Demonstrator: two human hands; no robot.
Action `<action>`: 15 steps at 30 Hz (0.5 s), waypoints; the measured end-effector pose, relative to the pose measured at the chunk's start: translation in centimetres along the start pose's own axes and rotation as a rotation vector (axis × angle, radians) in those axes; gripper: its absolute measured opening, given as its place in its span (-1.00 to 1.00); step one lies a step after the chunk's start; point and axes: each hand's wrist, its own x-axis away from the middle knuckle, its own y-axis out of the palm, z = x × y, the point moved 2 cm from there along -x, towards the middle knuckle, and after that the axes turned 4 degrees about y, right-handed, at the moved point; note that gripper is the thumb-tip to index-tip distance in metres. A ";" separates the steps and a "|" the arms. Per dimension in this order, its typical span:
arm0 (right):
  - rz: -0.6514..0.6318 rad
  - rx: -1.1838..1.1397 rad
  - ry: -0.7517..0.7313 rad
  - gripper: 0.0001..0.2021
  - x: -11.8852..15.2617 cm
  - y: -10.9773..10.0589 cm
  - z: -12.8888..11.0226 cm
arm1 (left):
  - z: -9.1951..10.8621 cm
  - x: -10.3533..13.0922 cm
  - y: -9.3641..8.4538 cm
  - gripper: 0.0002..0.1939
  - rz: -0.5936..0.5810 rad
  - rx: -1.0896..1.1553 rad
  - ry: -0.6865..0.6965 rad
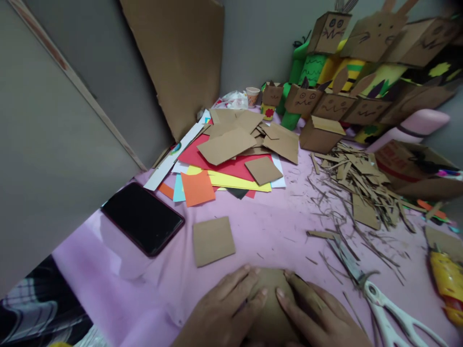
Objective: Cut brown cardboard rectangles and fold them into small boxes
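At the near edge of the table, a brown cardboard piece (pixel 272 308) lies between my two hands, perhaps a small box; its lower part runs out of view. My left hand (pixel 231 303) grips its left side, fingertips pressing on the top face. On the other side my right hand (pixel 313 308) holds the right edge, with one finger laid on the top. A loose cardboard square (pixel 214 241) rests flat just beyond my left hand. White-handled scissors (pixel 376 294) lie open to the right of my right hand.
Left stands a black phone (pixel 142 218) lying flat. Behind are coloured papers (pixel 224 166) under cardboard sheets (pixel 227 144). Cardboard scraps (pixel 361 178) heap at the right, near a glue gun (pixel 448 284) and an open carton (pixel 405 164). Cardboard animal figures (pixel 336 103) stand along the back wall.
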 end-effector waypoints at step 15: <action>0.078 -0.235 0.212 -0.67 -1.3 -1.3 -0.8 | 0.2 -0.2 -1.0 -0.57 -0.070 -0.005 -0.033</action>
